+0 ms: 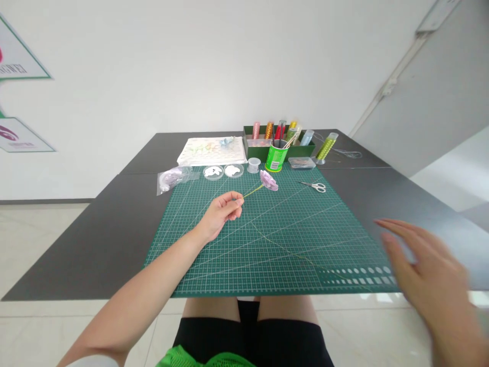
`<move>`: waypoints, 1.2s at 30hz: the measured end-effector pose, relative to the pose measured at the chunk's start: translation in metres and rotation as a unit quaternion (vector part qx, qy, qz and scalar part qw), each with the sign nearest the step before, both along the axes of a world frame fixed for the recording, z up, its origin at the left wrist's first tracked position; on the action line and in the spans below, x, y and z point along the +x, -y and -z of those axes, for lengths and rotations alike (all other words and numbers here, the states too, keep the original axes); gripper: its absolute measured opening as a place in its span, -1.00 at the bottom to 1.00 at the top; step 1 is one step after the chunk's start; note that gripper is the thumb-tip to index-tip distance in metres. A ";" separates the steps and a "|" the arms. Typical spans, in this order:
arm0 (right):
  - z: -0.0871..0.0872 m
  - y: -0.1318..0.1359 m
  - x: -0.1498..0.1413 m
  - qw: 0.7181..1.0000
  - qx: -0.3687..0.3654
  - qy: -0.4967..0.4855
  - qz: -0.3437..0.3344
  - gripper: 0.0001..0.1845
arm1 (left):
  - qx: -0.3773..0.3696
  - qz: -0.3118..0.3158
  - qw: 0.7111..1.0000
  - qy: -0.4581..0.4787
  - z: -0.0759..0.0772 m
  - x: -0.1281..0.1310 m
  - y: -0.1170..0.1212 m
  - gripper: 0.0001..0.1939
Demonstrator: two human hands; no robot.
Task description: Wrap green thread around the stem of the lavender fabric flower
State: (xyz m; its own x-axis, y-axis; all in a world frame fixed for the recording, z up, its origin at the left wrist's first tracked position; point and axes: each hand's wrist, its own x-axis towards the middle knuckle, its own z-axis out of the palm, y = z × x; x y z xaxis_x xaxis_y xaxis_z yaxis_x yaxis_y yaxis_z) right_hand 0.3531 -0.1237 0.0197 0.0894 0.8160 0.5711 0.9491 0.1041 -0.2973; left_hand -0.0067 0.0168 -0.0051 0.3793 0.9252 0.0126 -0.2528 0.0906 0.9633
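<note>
Pinches the thin green stem (252,192) of a lilac flower (269,181) between thumb and curled fingers of the left hand (220,211), closed firmly, above the middle of a green cutting mat (267,272). Slants along its length from that grip away and to the right, with the bloom at the far end. Reaches out the right hand (431,270), blurred, beside the mat's near right corner, thumb well apart from nearly straight fingers and with nothing visible between them.

Reads "GWEI", cut off at the left edge of view, on the upper wall sign (19,56); bears lettering too small to make out on the lower sign (23,136). Shows a pale label, likewise unreadable, on the bright green can (275,154).

Looks layered and ruffled in the petals; cannot tell whether cloth or yarn. Trails a fine thread (289,253) in a loose curve across the white-gridded mat. Includes white-handled scissors (318,187), a crinkled clear plastic bag (173,178) with lilac contents, round clear dishes (214,178) of white pieces (213,171), and colourful spools (269,130) in a dark green box (256,153), all on a smooth dark surface (95,224)
</note>
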 end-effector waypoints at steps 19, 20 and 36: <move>0.038 -0.140 -0.203 0.730 -0.243 -0.610 -0.189 -0.46 | 0.084 -0.138 0.978 -0.129 0.022 0.020 0.006 -0.81; 0.037 -0.140 -0.202 0.718 -0.247 -0.623 -0.187 -0.46 | 0.085 -0.145 0.976 -0.136 0.023 0.021 0.007 -0.83; 0.032 -0.149 -0.180 0.725 -0.259 -0.569 -0.290 -0.59 | -0.047 -0.013 0.997 -0.058 0.021 0.009 -0.002 -0.71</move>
